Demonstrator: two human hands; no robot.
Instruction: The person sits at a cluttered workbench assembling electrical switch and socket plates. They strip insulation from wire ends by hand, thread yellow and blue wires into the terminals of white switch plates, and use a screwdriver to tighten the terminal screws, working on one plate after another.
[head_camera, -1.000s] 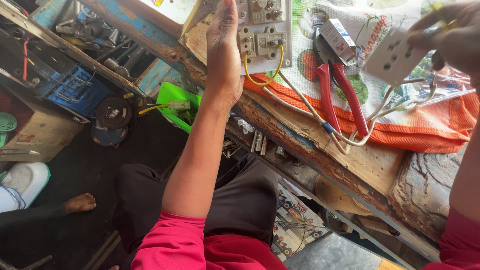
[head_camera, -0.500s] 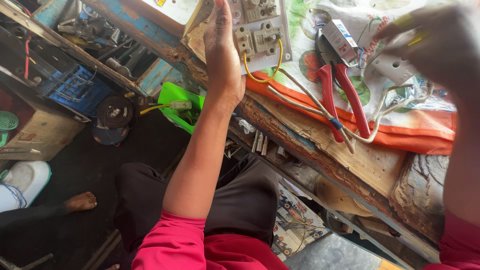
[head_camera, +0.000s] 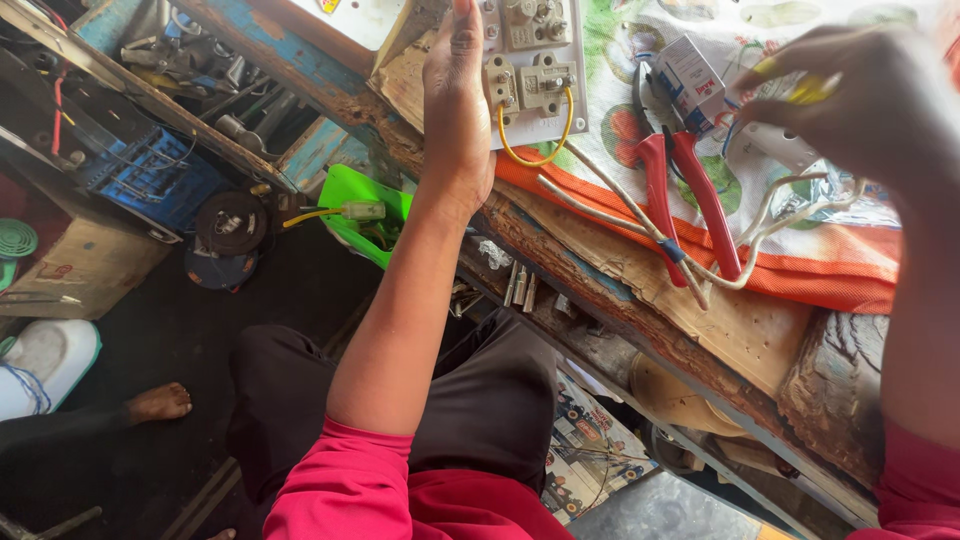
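Rightward-shifted right hand (head_camera: 880, 110) grips a white socket (head_camera: 775, 143); left hand (head_camera: 457, 110) lies flat, open, beside the switchboard (head_camera: 535, 75).

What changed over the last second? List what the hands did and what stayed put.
The right hand moved left and down over the bench and now blurs in front of the white socket piece it held up a second ago; its grip cannot be made out. The left hand stayed flat against the white switch board. The red-handled pliers, yellow wire loop and small box did not move.
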